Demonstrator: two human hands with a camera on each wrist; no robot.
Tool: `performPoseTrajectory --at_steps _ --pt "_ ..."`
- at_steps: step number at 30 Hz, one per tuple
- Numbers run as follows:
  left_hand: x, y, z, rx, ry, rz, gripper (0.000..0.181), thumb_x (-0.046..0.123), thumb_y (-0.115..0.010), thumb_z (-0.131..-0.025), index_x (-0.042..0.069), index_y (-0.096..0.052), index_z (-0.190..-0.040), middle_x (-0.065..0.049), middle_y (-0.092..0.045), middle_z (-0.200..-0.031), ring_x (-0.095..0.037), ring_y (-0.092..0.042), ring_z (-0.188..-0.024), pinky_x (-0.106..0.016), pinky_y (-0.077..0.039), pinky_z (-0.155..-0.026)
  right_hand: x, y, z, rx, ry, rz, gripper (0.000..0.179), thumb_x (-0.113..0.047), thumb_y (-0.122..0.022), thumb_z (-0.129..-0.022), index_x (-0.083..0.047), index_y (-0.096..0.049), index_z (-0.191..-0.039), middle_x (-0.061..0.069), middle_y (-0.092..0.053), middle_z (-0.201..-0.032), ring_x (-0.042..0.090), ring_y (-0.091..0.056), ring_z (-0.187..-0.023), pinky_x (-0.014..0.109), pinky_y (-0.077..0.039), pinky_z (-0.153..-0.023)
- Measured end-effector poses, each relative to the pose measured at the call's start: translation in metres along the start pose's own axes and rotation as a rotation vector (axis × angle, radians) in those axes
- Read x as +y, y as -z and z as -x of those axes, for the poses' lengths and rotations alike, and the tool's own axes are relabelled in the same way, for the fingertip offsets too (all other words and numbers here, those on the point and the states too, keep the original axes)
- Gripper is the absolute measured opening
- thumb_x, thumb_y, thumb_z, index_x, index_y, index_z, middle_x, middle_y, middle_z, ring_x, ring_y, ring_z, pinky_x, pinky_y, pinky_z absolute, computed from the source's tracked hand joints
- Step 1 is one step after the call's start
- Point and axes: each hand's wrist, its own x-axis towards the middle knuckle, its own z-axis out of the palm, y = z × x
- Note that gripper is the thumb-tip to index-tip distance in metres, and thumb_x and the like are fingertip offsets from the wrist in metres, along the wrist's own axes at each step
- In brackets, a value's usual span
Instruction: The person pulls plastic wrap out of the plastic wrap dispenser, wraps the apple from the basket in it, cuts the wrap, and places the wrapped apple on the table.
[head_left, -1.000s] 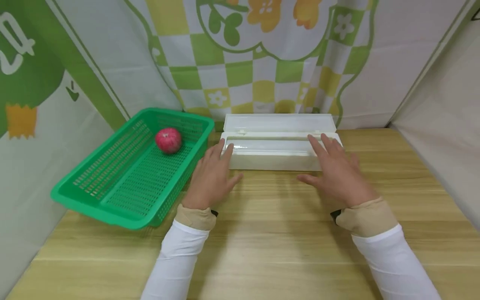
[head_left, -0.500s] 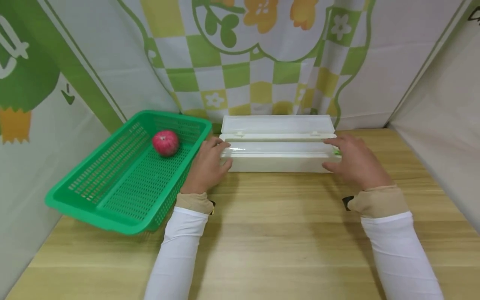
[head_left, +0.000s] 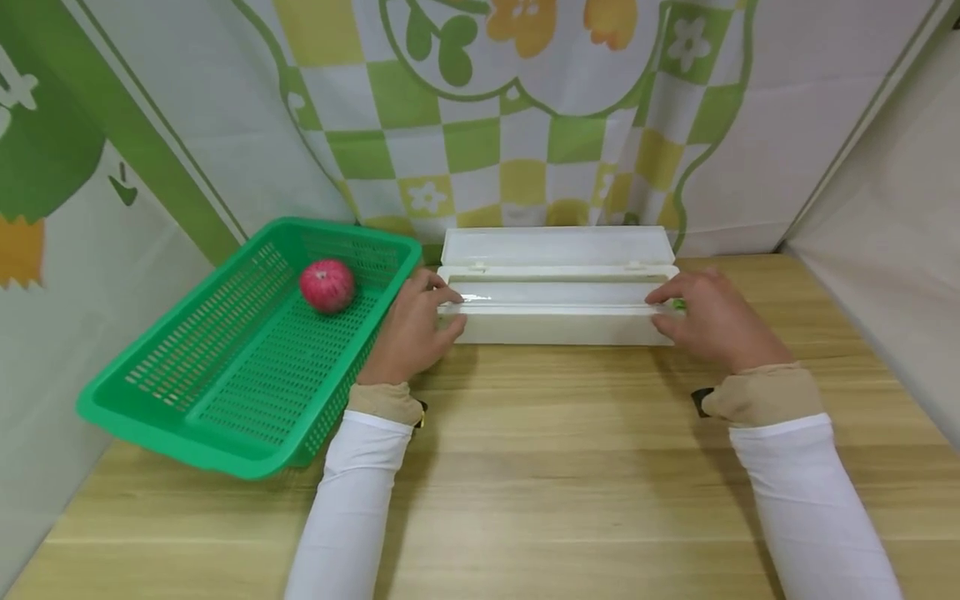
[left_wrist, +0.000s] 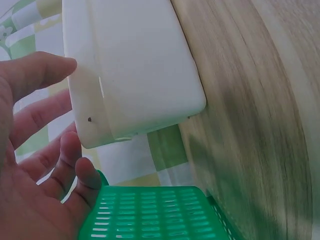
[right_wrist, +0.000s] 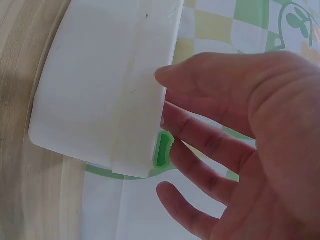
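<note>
A long white cling film dispenser (head_left: 555, 327), its hinged lid (head_left: 558, 247) raised at the back, shows a shiny film roll (head_left: 555, 293) inside. At its left end is my left hand (head_left: 408, 329), thumb by the front edge and index finger over the top. In the left wrist view, the thumb touches the box edge and the other fingers are loosely bent. My right hand (head_left: 723, 321) is placed likewise at the right end, with thumb and index finger apart. Beside its fingers a small green piece (right_wrist: 163, 150) shows at the box's end. Whether the fingertips touch film cannot be told.
To the left, a green plastic basket (head_left: 183, 446) holds a round pinkish-red fruit or vegetable (head_left: 327, 286). The wooden table (head_left: 562, 467) meets a patterned cloth (head_left: 525, 150) just behind the box, and pale cloth walls stand at both sides.
Both hands came down from above the box to its ends, the right one moving outward to the right. Over the last half second their fingertips settled along the front top edge.
</note>
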Motion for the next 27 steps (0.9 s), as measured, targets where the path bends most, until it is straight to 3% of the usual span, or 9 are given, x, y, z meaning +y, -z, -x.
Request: performPoseTrajectory --at_steps 3,7,10,17,22,27 --pt "0.001 0.001 -0.001 0.014 0.003 0.022 0.020 0.014 -0.075 -0.092 -0.002 -0.079 -0.104 -0.025 -0.063 -0.118 -0.041 -0.059 -0.111 -0.052 -0.049 -0.100 -0.001 0.001 -0.001 0.007 0.009 -0.008 0.027 -0.014 -0.068 -0.100 -0.001 -0.075 -0.122 0.026 -0.071 -0.130 0.051 -0.051 -0.131 0.065 -0.038 -0.114" --pt "0.002 -0.001 -0.003 0.038 0.032 0.067 0.017 0.014 -0.073 -0.096 -0.001 -0.079 -0.100 -0.024 -0.063 -0.114 -0.038 -0.062 -0.097 -0.050 -0.052 -0.093 0.001 0.001 -0.002 0.023 0.024 -0.025 0.024 -0.013 -0.066 -0.102 0.000 -0.076 -0.120 0.024 -0.074 -0.124 0.049 -0.052 -0.129 0.064 -0.037 -0.114" --pt "0.003 -0.004 -0.003 0.056 0.088 0.109 0.015 0.012 -0.072 -0.096 -0.001 -0.078 -0.097 -0.022 -0.064 -0.111 -0.035 -0.062 -0.085 -0.046 -0.052 -0.085 0.004 -0.001 -0.003 0.034 0.035 -0.039 0.022 -0.012 -0.065 -0.102 0.000 -0.076 -0.117 0.022 -0.076 -0.119 0.046 -0.053 -0.125 0.062 -0.035 -0.114" --pt "0.006 -0.012 -0.005 0.113 0.191 0.163 0.015 0.011 -0.072 -0.096 -0.003 -0.079 -0.098 -0.022 -0.065 -0.108 -0.035 -0.062 -0.081 -0.044 -0.051 -0.076 0.011 -0.008 -0.006 0.085 0.041 -0.075 0.016 -0.012 -0.066 -0.103 -0.001 -0.075 -0.111 0.021 -0.076 -0.111 0.044 -0.056 -0.117 0.061 -0.030 -0.117" --pt "0.007 -0.015 -0.005 0.160 0.185 0.142 0.013 0.009 -0.072 -0.099 -0.002 -0.078 -0.099 -0.021 -0.065 -0.108 -0.034 -0.064 -0.081 -0.045 -0.054 -0.078 0.014 -0.014 -0.009 0.147 0.057 -0.059 0.013 -0.013 -0.066 -0.104 -0.001 -0.071 -0.107 0.021 -0.074 -0.105 0.042 -0.058 -0.109 0.063 -0.030 -0.117" --pt "0.006 -0.018 -0.006 0.205 0.136 0.087 0.012 0.007 -0.070 -0.101 -0.003 -0.075 -0.098 -0.020 -0.064 -0.107 -0.035 -0.063 -0.087 -0.044 -0.055 -0.082 0.012 -0.020 -0.011 0.251 0.086 -0.021 0.013 -0.012 -0.062 -0.106 -0.001 -0.069 -0.104 0.021 -0.069 -0.104 0.043 -0.055 -0.106 0.059 -0.040 -0.100"
